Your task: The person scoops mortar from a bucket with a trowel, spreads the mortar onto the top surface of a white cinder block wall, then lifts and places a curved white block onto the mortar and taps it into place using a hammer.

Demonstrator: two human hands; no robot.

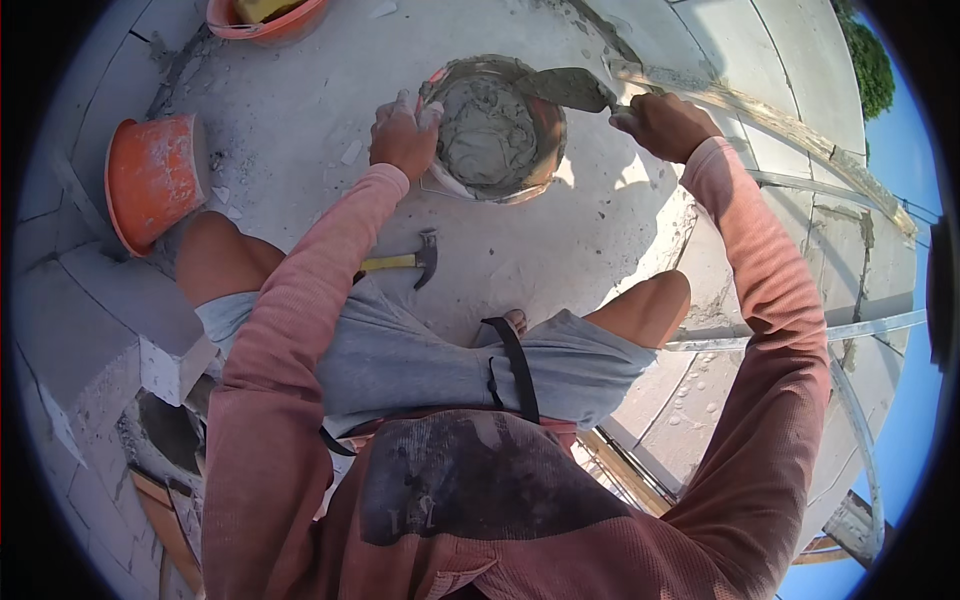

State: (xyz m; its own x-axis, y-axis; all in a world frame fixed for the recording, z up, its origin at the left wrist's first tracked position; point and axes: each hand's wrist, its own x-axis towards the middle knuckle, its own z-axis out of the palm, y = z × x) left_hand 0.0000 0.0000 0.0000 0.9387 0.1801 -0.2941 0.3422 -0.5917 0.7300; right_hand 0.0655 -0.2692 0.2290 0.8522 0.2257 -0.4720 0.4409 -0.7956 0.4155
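Note:
In front of me stands a round bucket [545, 170] with wet grey mortar [487, 135] in it. My left hand [405, 135] grips the bucket's left rim, its fingers bent over the edge. My right hand [665, 125] is closed round the handle of a trowel [570, 88]. The trowel's blade, coated with mortar, reaches over the right side of the bucket's rim. A hammer [405, 260] with a yellow handle and dark head lies on the floor in front of my legs.
An orange bucket [160, 180] lies tipped at the left. An orange basin [268, 25] with something yellow inside sits at the far left. Pale block walls [800, 90] enclose the floor. A wooden plank [770, 120] and metal bars [860, 328] are at the right.

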